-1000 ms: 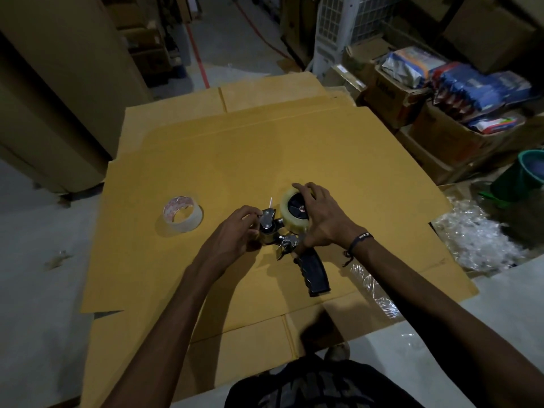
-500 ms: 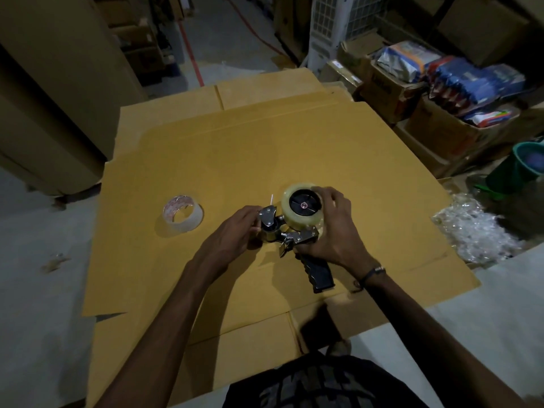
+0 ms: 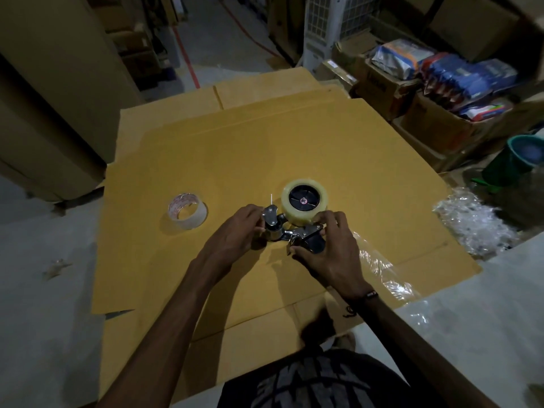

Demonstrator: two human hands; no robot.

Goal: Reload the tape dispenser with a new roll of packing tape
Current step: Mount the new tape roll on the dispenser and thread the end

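The tape dispenser [image 3: 290,234] lies on its side on the flattened cardboard [image 3: 235,148]. A full roll of clear packing tape [image 3: 304,201] sits on its black hub. My left hand [image 3: 235,235] pinches the metal roller end at the dispenser's left. My right hand [image 3: 329,248] wraps over the handle and frame; the black handle is mostly hidden under it. A nearly used-up roll [image 3: 187,211] with a printed core lies apart on the cardboard to the left.
Crumpled clear plastic wrap [image 3: 471,225] lies at the cardboard's right edge. Open boxes with packaged goods [image 3: 441,78] stand at the back right, next to a green bucket [image 3: 518,157]. Tall cardboard sheets [image 3: 53,83] lean at the left.
My right hand slid off the tape roll down onto the dispenser's handle and frame, leaving the roll uncovered on the hub. My left hand stays at the roller end.
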